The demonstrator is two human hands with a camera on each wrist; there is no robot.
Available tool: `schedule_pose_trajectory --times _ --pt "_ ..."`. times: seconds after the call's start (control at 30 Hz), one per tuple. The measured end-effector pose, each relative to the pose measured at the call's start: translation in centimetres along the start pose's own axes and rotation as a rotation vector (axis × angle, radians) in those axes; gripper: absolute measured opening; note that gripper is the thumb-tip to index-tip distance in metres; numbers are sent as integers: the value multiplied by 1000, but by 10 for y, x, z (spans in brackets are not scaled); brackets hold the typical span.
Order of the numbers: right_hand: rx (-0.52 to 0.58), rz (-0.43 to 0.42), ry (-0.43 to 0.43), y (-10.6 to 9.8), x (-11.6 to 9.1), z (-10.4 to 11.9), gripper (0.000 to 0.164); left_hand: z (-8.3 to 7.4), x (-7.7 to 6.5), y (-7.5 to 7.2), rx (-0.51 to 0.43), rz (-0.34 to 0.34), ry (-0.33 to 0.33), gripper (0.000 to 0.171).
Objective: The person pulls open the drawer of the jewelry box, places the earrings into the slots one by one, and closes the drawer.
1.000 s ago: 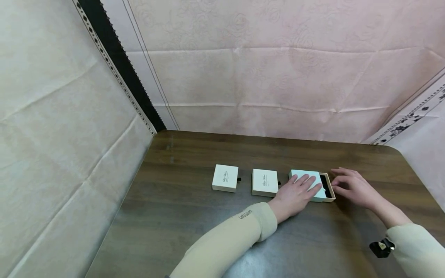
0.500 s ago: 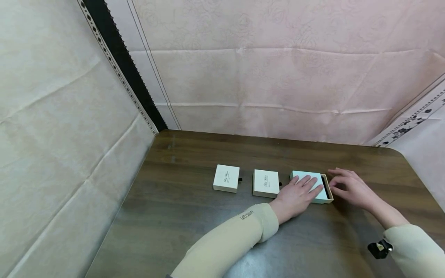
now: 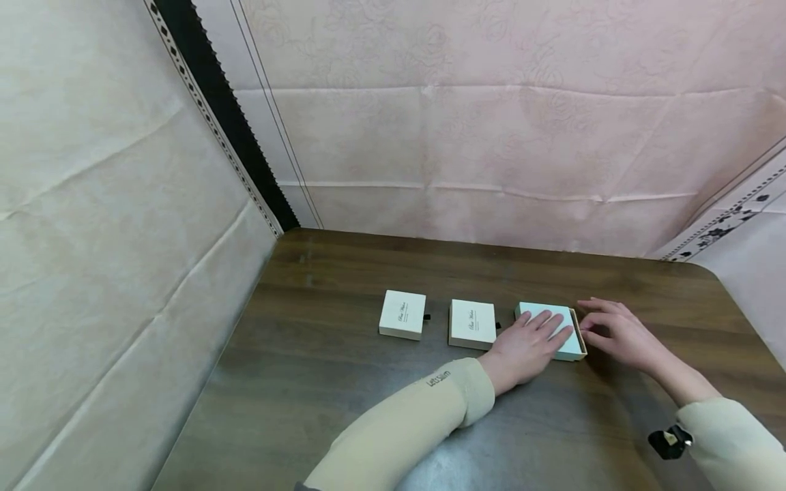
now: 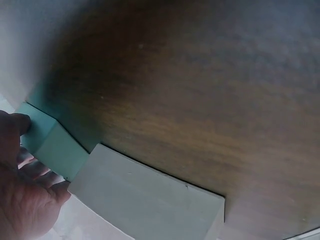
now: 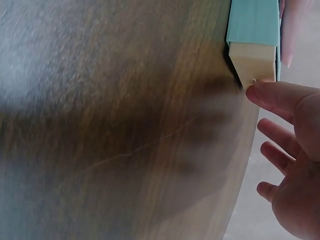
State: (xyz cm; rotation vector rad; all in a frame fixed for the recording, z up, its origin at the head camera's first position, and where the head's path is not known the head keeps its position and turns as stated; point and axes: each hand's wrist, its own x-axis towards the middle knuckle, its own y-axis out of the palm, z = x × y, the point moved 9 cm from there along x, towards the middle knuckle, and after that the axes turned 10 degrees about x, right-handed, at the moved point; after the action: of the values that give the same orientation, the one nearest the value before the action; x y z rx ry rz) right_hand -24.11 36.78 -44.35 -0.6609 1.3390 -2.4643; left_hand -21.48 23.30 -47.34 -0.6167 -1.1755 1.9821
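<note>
In the head view, a light blue slide-out box (image 3: 527, 312) lies at the right of a row of small boxes. My left hand (image 3: 525, 348) rests on its top with the fingers spread. The left wrist view shows the thumb at the blue side of the box (image 4: 65, 152). My right hand (image 3: 620, 333) is at the box's right end. In the right wrist view, its thumb and a finger touch the end of the cream drawer (image 5: 252, 60), which sticks out a little from the blue sleeve (image 5: 254, 22). The other fingers stay off the box.
Two white boxes with dark print stand to the left, a nearer one (image 3: 471, 322) beside my left hand and another (image 3: 402, 314) farther left. Each has a small black tab on its right side. All sit on a brown wooden table (image 3: 344, 382), with cloth (image 3: 491, 150) hanging behind.
The cream drawer has slid left into the blue sleeve, and its dark inside is now covered. My right hand moved left with it, while my left hand stayed on top.
</note>
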Motion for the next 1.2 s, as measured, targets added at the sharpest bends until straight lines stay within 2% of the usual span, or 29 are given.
schedule_pose_trajectory --times 0.17,0.43,0.67,0.83,1.0,1.2 --pt "-1 -9 -25 2 2 4 26 1 0 -2 -5 -15 -7 53" --pt "-3 -6 -38 4 4 8 26 0 -1 -4 -5 10 -3 53" --pt "-3 -12 -25 0 2 8 25 2 2 -3 -22 19 10 55" --pt "-27 -25 -2 -9 -1 8 23 7 3 -4 -71 24 8 60" --pt "-54 -56 1 -18 -7 14 20 23 -9 -15 -103 22 -6 65" --pt "-65 -73 -21 -21 -11 34 21 47 -41 -28 -128 -19 -44 68"
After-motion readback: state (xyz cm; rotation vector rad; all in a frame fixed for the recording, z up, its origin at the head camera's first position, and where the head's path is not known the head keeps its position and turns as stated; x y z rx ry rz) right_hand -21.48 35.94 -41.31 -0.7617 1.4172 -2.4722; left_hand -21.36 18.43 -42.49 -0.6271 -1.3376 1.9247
